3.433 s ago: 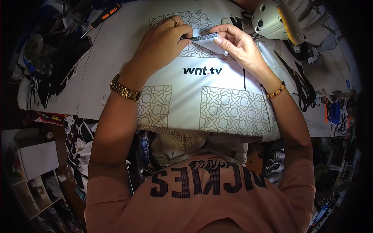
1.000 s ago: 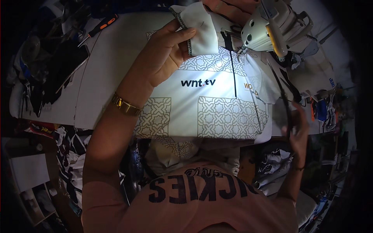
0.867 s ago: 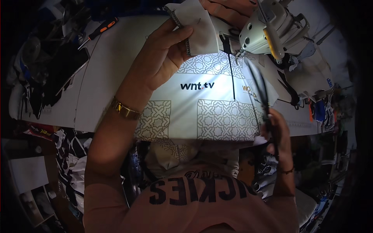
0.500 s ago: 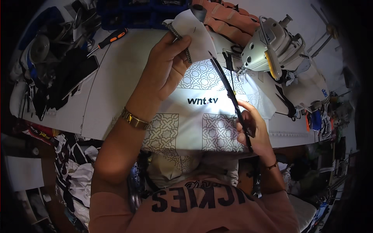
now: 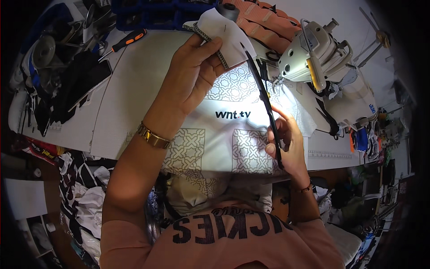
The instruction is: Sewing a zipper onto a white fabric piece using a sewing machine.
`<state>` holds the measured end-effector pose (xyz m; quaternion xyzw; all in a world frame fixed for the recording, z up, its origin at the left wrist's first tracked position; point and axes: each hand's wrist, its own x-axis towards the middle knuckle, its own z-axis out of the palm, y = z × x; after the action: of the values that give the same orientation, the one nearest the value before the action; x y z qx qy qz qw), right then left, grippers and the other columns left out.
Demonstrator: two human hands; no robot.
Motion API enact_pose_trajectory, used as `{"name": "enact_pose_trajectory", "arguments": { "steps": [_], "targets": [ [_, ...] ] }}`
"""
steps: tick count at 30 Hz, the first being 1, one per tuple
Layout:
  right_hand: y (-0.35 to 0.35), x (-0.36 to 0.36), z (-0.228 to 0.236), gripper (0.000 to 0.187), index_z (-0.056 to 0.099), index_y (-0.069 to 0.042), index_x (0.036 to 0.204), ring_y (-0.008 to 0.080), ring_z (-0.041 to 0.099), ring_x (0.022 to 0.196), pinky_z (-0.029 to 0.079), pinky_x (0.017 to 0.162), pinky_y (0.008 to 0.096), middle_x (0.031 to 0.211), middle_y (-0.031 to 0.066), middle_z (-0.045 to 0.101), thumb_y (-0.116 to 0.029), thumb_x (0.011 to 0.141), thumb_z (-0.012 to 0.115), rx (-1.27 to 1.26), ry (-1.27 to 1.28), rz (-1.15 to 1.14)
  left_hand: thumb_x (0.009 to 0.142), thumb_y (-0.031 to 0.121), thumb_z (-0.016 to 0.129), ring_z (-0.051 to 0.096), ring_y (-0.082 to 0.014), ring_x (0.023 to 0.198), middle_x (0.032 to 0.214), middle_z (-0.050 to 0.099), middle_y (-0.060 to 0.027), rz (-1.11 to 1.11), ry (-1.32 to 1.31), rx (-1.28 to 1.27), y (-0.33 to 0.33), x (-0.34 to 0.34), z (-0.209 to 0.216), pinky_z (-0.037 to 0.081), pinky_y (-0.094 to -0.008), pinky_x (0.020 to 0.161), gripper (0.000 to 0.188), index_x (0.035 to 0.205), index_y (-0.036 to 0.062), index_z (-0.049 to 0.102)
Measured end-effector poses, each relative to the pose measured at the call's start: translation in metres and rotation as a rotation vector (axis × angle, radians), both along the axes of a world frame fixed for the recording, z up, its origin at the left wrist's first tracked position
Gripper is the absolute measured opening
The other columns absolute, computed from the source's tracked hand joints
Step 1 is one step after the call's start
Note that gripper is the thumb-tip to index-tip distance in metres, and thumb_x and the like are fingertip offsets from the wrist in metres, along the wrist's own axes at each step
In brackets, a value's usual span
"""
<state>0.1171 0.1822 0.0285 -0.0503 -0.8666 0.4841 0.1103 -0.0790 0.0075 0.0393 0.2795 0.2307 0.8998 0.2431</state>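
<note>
Raised over the table, my left hand [image 5: 197, 67] pinches a white fabric piece [image 5: 230, 38] between thumb and fingers. A dark, patterned trim strip [image 5: 209, 41] runs along the piece's left side. My right hand [image 5: 289, 141] is closed around the handles of long black scissors [image 5: 264, 96]. Their tips point up and lie against the right part of the white piece; whether the fabric is between the blades I cannot tell. Beneath both hands spreads a white printed cloth [image 5: 188, 145] with grey geometric panels.
A white sewing machine [image 5: 300, 60] stands at the right, with black snips [image 5: 328, 119] near it. Salmon-coloured bundles [image 5: 268, 27] and blue bins [image 5: 165, 18] line the back. To the left lie an orange-black screwdriver [image 5: 129, 40], a phone [image 5: 96, 80] and piled dark items.
The scissors and my right hand have moved slightly up and left, so the tips now overlap the white piece. The trim strip shows more fully as the piece has turned a little.
</note>
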Motion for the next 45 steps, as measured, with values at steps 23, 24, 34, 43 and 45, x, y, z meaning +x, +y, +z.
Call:
{"name": "enact_pose_trajectory", "arguments": {
  "steps": [23,24,34,43,45],
  "targets": [
    [0.010,0.004,-0.011,0.077,0.046,-0.004,0.136,0.0044,0.047,0.067,0.040,0.060,0.0192,0.074,-0.0042,0.047,-0.016,0.070,0.082,-0.085,0.005,-0.058,0.092,0.008,0.057,0.065,-0.0138,0.095,0.106,0.066,-0.0083,-0.051,0.094,-0.090,-0.001,-0.001,-0.004,0.053,-0.0310,0.091,0.020,0.112,0.0029,0.057],
    [0.010,0.005,-0.012,0.076,0.046,-0.004,0.136,0.0044,0.047,0.066,0.040,0.060,0.0191,0.074,-0.0042,0.047,-0.014,0.070,0.082,-0.126,-0.020,-0.066,0.092,0.008,0.057,0.065,-0.0138,0.095,0.106,0.066,-0.0083,-0.035,0.075,-0.106,-0.001,-0.001,-0.004,0.053,-0.0310,0.091,0.020,0.112,0.0029,0.057],
    [0.011,0.005,-0.013,0.075,0.045,-0.003,0.137,0.0053,0.049,0.066,0.041,0.060,0.0202,0.075,-0.0037,0.047,-0.011,0.071,0.081,-0.104,0.016,-0.060,0.091,0.008,0.058,0.064,-0.0171,0.094,0.102,0.065,-0.0098,-0.008,0.043,-0.173,0.002,0.003,-0.005,0.052,-0.0330,0.087,0.019,0.108,0.0001,0.058],
    [0.006,0.001,-0.013,0.075,0.044,-0.002,0.138,0.0054,0.049,0.065,0.041,0.061,0.0206,0.074,-0.0033,0.047,-0.004,0.071,0.078,-0.184,-0.037,-0.067,0.090,0.009,0.060,0.064,-0.0135,0.089,0.098,0.066,-0.0068,-0.007,0.041,-0.227,0.005,0.001,-0.005,0.054,-0.0283,0.082,0.015,0.104,0.0013,0.059],
    [0.006,0.002,-0.015,0.074,0.044,-0.002,0.138,0.0052,0.048,0.064,0.041,0.061,0.0205,0.073,-0.0036,0.047,-0.003,0.071,0.077,-0.132,-0.041,-0.057,0.090,0.008,0.060,0.064,-0.0130,0.088,0.097,0.066,-0.0064,0.051,-0.005,-0.225,0.006,0.002,-0.003,0.054,-0.0271,0.080,0.016,0.104,0.0015,0.058]
  ]
}}
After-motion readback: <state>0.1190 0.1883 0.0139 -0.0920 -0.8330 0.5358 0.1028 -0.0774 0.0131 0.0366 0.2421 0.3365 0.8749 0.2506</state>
